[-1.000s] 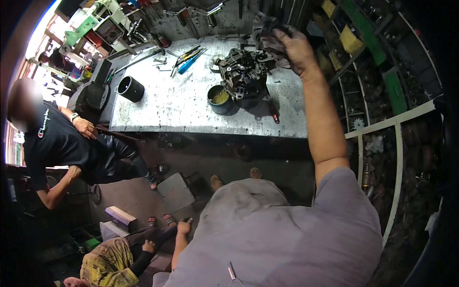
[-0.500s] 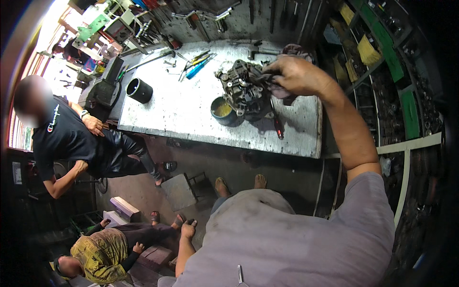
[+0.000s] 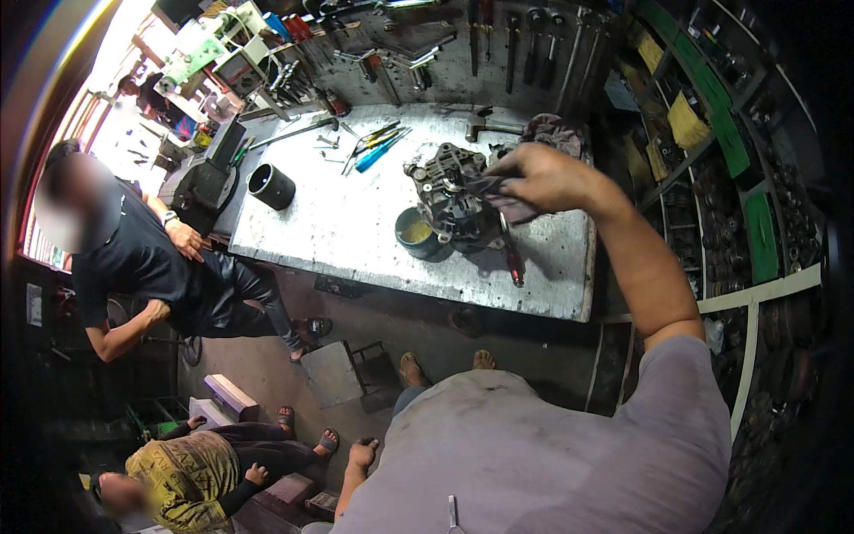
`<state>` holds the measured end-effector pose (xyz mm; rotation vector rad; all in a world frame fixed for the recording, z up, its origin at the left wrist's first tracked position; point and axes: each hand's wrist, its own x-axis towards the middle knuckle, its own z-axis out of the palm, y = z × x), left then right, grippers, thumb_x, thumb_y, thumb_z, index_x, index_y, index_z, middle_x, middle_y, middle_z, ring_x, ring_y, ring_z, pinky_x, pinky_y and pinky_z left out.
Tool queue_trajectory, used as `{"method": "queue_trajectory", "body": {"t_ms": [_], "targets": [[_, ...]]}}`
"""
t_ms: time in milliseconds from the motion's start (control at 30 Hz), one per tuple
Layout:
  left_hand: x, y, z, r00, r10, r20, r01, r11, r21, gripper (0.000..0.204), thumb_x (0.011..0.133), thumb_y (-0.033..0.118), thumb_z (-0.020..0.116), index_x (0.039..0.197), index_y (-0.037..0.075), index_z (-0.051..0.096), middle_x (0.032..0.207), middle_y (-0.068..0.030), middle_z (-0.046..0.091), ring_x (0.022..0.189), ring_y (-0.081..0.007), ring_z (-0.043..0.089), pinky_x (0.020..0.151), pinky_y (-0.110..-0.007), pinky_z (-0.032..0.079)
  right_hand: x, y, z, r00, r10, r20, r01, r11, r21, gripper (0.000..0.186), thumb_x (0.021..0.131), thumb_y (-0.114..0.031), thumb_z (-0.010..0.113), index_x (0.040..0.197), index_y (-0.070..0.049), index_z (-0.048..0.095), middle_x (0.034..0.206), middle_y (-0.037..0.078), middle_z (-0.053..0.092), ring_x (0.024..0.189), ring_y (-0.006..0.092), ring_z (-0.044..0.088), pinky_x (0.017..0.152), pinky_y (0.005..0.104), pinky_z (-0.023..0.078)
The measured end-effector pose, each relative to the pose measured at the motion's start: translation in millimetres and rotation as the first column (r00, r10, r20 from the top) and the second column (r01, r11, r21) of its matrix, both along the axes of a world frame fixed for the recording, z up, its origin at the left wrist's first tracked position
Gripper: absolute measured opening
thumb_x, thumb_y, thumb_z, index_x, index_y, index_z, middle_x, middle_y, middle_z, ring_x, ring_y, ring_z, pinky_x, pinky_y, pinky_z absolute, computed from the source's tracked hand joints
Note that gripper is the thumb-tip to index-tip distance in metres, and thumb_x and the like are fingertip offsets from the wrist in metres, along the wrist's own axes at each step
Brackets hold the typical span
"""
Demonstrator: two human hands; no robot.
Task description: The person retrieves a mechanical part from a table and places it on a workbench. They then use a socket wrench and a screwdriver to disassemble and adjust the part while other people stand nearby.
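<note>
Right hand (image 3: 543,178) fingers pinch a rag (image 3: 507,203) on the engine part (image 3: 454,200); a shove could tip the tin (image 3: 415,233).

R hand (image 3: 543,176) grips dark cloth rag (image 3: 505,200) against greasy grey metal engine part (image 3: 452,198) on worn metal counter (image 3: 356,231); L hand (image 3: 363,456) hangs low, empty.

Dim workshop, upper-left daylight glare, fisheye-bent edges

Grey workbench (image 3: 356,240) carries engine part (image 3: 449,200), small can (image 3: 415,233), black cylinder (image 3: 269,185), screwdrivers (image 3: 378,147)
</note>
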<state>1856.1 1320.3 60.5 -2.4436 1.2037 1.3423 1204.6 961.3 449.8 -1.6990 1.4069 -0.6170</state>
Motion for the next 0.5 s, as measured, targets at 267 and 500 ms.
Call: {"method": "queue_trajectory", "body": {"t_ms": [267,500], "targets": [[6,-24,14,0.966,-0.245,0.082,0.228,0.958,0.175,0.044,0.095,0.033,0.077,0.126,0.003,0.075,0.13,-0.0191,0.073,0.121,-0.0316,0.069,0.105,-0.039,0.051,61,-10,-24,0.905,-0.365,-0.221,0.243,0.867,-0.435,0.029,0.096,-0.018,0.064,0.116,0.002,0.072,0.1,0.025,0.076,0.094,0.0377,0.075,0.087,0.0443,0.06],[8,-67,6,0.991,-0.102,-0.082,0.105,0.994,0.035,0.048,0.097,0.031,0.075,0.131,-0.002,0.07,0.133,-0.0205,0.071,0.125,-0.0315,0.067,0.106,-0.037,0.05,53,25,21,0.886,-0.187,-0.425,0.133,0.979,-0.153,0.026,0.097,-0.009,0.062,0.119,0.003,0.07,0.095,0.02,0.077,0.085,0.0213,0.077,0.079,0.0371,0.06]]}}
